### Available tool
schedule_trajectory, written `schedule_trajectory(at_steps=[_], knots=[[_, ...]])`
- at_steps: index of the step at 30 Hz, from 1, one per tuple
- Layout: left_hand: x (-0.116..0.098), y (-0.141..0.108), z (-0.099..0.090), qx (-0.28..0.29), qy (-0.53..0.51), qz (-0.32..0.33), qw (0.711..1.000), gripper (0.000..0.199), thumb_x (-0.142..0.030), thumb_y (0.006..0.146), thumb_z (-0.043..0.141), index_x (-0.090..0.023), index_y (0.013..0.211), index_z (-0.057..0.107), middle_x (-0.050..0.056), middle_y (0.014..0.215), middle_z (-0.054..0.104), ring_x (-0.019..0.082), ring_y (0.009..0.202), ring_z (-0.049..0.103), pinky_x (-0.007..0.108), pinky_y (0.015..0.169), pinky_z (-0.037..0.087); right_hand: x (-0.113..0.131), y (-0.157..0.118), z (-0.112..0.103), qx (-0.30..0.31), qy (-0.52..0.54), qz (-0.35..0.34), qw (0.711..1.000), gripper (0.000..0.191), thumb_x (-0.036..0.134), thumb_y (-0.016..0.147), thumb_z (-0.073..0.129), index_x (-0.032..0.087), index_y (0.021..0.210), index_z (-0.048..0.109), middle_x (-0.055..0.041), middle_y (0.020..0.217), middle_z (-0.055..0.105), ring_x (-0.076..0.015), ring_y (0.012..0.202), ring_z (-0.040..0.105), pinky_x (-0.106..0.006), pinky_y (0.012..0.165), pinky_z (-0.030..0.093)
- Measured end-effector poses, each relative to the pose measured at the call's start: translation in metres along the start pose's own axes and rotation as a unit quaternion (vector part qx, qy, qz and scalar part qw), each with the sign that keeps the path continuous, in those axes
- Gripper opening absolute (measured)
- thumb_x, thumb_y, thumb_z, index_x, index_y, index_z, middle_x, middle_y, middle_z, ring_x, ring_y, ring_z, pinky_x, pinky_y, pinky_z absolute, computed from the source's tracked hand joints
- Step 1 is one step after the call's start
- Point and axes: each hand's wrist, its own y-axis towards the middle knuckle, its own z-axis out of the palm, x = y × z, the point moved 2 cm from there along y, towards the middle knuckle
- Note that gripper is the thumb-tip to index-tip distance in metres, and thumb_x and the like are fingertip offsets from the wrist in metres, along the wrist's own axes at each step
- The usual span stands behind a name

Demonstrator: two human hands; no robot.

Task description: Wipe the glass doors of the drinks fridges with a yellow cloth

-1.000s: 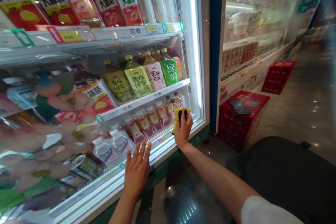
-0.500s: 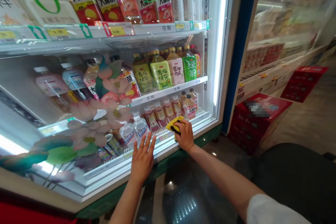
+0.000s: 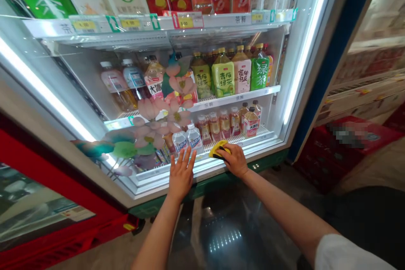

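Observation:
My left hand (image 3: 181, 177) lies flat with fingers spread against the glass door of a drinks fridge (image 3: 207, 175), low down near the frame. In my right hand (image 3: 236, 160) is a yellow cloth (image 3: 218, 148) with black on it, pressed to the same glass further right. My fingers are bent round the cloth and partly hide it. Behind the glass, just above my hands, stand clear bottles with blue labels (image 3: 193, 138) and a row of small tea bottles (image 3: 224, 124). A pink lotus decal (image 3: 152, 122) covers part of the pane left of my hands.
Taller tea bottles (image 3: 224, 76) fill the shelves above. A red freezer (image 3: 104, 236) adjoins on the left. Red boxes (image 3: 319, 156) are stacked on the floor at right, before another display case (image 3: 354, 76). A dark rounded object (image 3: 370, 215) is at lower right.
The view has swung left, so the fridge appears further right and the red freezer shows. My right hand with the cloth has slid left along the glass, closer to my left hand.

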Motion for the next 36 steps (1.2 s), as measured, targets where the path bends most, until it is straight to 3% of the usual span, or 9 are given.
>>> schedule_trajectory(at_steps=[4, 8, 11, 15, 18, 22, 29, 32, 36], knots=[[0.005, -0.007, 0.0, 0.007, 0.008, -0.006, 1.0, 0.094, -0.006, 0.088, 0.055, -0.026, 0.167, 0.008, 0.007, 0.17, 0.023, 0.024, 0.161, 0.009, 0.053, 0.131, -0.005, -0.015, 0.01, -0.01, -0.012, -0.013, 0.029, 0.999, 0.033, 0.014, 0.082, 0.067, 0.029, 0.11, 0.077, -0.0083, 0.114, 0.061, -0.0251, 0.102, 0.056, -0.039, 0.09, 0.046], [0.011, -0.014, -0.004, 0.001, 0.021, -0.012, 1.0, 0.095, -0.008, 0.089, 0.057, -0.026, 0.167, 0.006, 0.008, 0.17, 0.025, 0.022, 0.161, 0.007, 0.053, 0.131, -0.007, 0.012, 0.031, 0.003, -0.069, -0.032, 0.079, 0.994, 0.042, 0.015, 0.086, 0.064, 0.027, 0.125, 0.073, -0.012, 0.123, 0.057, -0.0283, 0.113, 0.054, -0.042, 0.095, 0.047], [0.015, -0.018, -0.006, 0.008, 0.026, -0.025, 0.999, 0.093, -0.012, 0.09, 0.059, -0.024, 0.167, 0.008, 0.01, 0.169, 0.026, 0.022, 0.161, 0.008, 0.053, 0.131, -0.006, 0.031, 0.02, 0.013, -0.044, -0.04, -0.013, 0.998, 0.049, 0.013, 0.09, 0.061, 0.031, 0.136, 0.068, -0.011, 0.127, 0.058, -0.0269, 0.113, 0.054, -0.04, 0.096, 0.045], [0.02, -0.022, -0.005, 0.017, 0.021, -0.031, 0.999, 0.089, -0.018, 0.093, 0.061, -0.026, 0.167, 0.012, 0.01, 0.169, 0.026, 0.024, 0.161, 0.01, 0.056, 0.13, -0.006, 0.014, 0.003, 0.005, 0.01, -0.033, -0.12, 0.992, 0.048, 0.011, 0.092, 0.06, 0.04, 0.128, 0.072, -0.0056, 0.119, 0.064, -0.0218, 0.103, 0.055, -0.035, 0.091, 0.045], [0.023, -0.026, -0.006, 0.027, 0.016, -0.039, 0.999, 0.088, -0.019, 0.094, 0.06, -0.026, 0.167, 0.012, 0.011, 0.17, 0.025, 0.026, 0.161, 0.013, 0.057, 0.13, -0.004, 0.004, 0.017, 0.0, 0.005, -0.016, -0.056, 0.998, 0.048, 0.014, 0.093, 0.058, 0.038, 0.133, 0.07, -0.0072, 0.121, 0.063, -0.0236, 0.106, 0.056, -0.039, 0.094, 0.046], [0.031, -0.033, -0.011, 0.041, 0.018, -0.056, 0.997, 0.087, -0.02, 0.093, 0.061, -0.027, 0.167, 0.015, 0.011, 0.171, 0.023, 0.028, 0.161, 0.013, 0.059, 0.131, 0.001, 0.039, 0.037, 0.018, -0.041, -0.001, 0.013, 0.999, 0.053, 0.015, 0.094, 0.058, 0.032, 0.144, 0.063, -0.0125, 0.129, 0.059, -0.0294, 0.116, 0.055, -0.045, 0.099, 0.047], [0.046, -0.049, -0.015, 0.057, 0.037, -0.064, 0.996, 0.075, -0.019, 0.096, 0.059, -0.03, 0.164, 0.028, 0.011, 0.169, 0.03, 0.028, 0.16, 0.019, 0.06, 0.13, 0.009, 0.05, 0.015, 0.027, 0.095, 0.039, -0.158, 0.982, 0.041, 0.021, 0.1, 0.062, 0.049, 0.128, 0.07, 0.0003, 0.121, 0.072, -0.0187, 0.105, 0.058, -0.032, 0.086, 0.045], [0.052, -0.054, -0.014, 0.065, 0.046, -0.069, 0.994, 0.076, -0.02, 0.096, 0.061, -0.031, 0.164, 0.027, 0.011, 0.168, 0.032, 0.028, 0.16, 0.021, 0.06, 0.13, 0.014, 0.047, 0.029, 0.023, 0.065, 0.02, -0.103, 0.992, 0.043, 0.019, 0.101, 0.059, 0.047, 0.132, 0.069, -0.001, 0.126, 0.071, -0.0203, 0.106, 0.057, -0.035, 0.09, 0.044], [0.06, -0.061, -0.014, 0.074, 0.055, -0.069, 0.993, 0.08, -0.021, 0.095, 0.065, -0.031, 0.164, 0.026, 0.011, 0.166, 0.037, 0.028, 0.16, 0.022, 0.061, 0.129, 0.015, 0.089, 0.043, 0.041, 0.027, 0.013, -0.027, 0.999, 0.052, 0.015, 0.099, 0.06, 0.044, 0.143, 0.061, -0.0071, 0.133, 0.066, -0.0245, 0.114, 0.056, -0.039, 0.095, 0.044]])
